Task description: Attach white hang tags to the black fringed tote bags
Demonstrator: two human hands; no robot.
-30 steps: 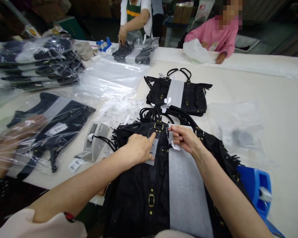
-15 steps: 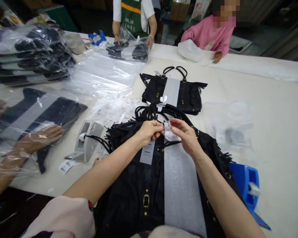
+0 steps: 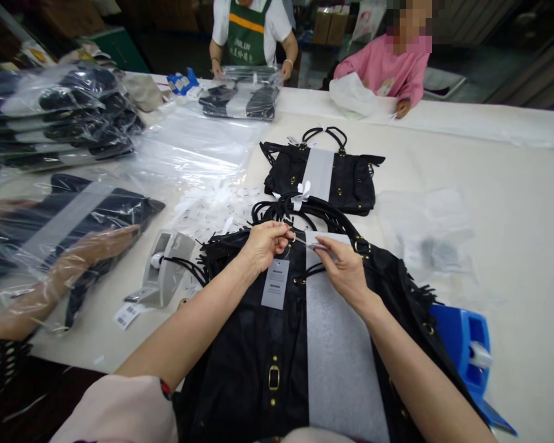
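A large black fringed bag (image 3: 240,363) with gold buckles lies before me, a grey strip (image 3: 341,344) running down its middle. Over its top edge, my left hand (image 3: 270,243) pinches something small and thin, perhaps a string or loop. My right hand (image 3: 344,264) is closed on a small white tag (image 3: 314,244), just right of the left hand. A grey printed hang tag (image 3: 275,284) rests on the bag below my left hand. Black handles curve above both hands.
Beyond lies another black bag (image 3: 351,181). Tape dispensers, one grey (image 3: 166,271) and one blue (image 3: 466,351), flank the large bag. Plastic-wrapped bags (image 3: 60,117) are stacked left. A co-worker's hand (image 3: 96,246) is at a wrapped bag; two people stand across the table.
My hands have drawn slightly apart, the left moving a little left and the white tag turning flatter. The hang tag shows more fully. At left, the co-worker's hand has moved up and right.
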